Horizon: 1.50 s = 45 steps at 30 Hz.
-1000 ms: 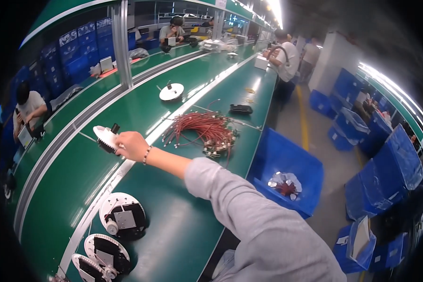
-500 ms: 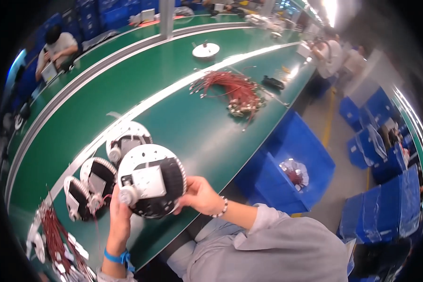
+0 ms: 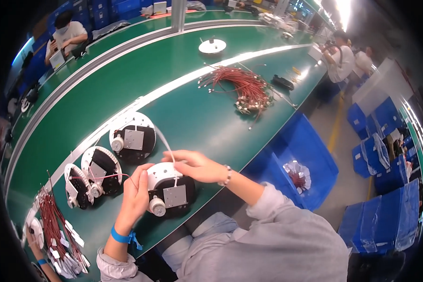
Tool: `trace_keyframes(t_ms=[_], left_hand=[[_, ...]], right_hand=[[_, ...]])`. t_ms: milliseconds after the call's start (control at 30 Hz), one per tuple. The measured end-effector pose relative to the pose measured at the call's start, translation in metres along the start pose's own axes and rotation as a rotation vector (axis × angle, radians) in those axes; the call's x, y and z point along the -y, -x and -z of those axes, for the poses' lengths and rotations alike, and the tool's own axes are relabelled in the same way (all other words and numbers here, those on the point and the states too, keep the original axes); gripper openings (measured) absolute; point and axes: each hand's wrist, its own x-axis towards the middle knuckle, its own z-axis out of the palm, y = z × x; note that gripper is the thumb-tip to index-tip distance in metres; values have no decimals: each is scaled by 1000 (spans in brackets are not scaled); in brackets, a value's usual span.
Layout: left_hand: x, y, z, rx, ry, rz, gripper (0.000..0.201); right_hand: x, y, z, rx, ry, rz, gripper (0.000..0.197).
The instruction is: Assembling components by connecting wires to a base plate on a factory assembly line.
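A round white-and-black unit [image 3: 167, 174], with a silver square plate [image 3: 175, 196] and a white cylindrical part [image 3: 157, 207], is low over the near table edge. My left hand [image 3: 135, 195] is closed on its left rim, beside a thin pinkish wire. My right hand [image 3: 197, 165] is closed at its top rim, thumb and fingers around a narrow white strip [image 3: 166, 142] that curves up from the unit. Behind lies a similar round unit [image 3: 135, 136]. Two more, a leaning unit [image 3: 101, 164] and an edge-on unit [image 3: 76, 185], sit left of my left hand.
Red wire bundles lie on the table, one far [image 3: 242, 87] and one near left [image 3: 56, 225]. A white disc [image 3: 212, 46] stands farther back. A blue bin [image 3: 310, 155] is right of the table. A co-worker's hand [image 3: 35, 239] shows at lower left; other people sit farther off.
The unit came down and rightward from a raised, face-on pose. My right hand moved from its right edge to its top, onto the white strip. The view shifted slightly.
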Motion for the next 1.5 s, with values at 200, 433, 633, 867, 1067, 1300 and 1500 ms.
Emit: trace_keyframes(t_ms=[200, 433, 633, 867, 1067, 1300, 1500], left_hand=[[-26, -16, -12, 4, -372, -74, 24], [-9, -12, -2, 104, -512, -257, 27], [-13, -16, 7, 209, -444, -56, 33], [-21, -8, 14, 233, -370, -79, 49], [-45, -3, 37, -218, -101, -352, 41], [-63, 9, 40, -435, -139, -443, 30], [-60, 19, 44, -467, -115, -460, 28]], right_hand=[[22, -26, -15, -329, 586, 496, 22], [42, -46, -48, -145, 578, 878, 17], [50, -41, -57, -268, 239, 833, 30], [61, -39, -56, -255, -399, 383, 42], [72, -43, -48, -205, 5, 453, 21], [80, -43, -57, -191, 210, 633, 9], [85, -35, -56, -174, 263, 656, 8]])
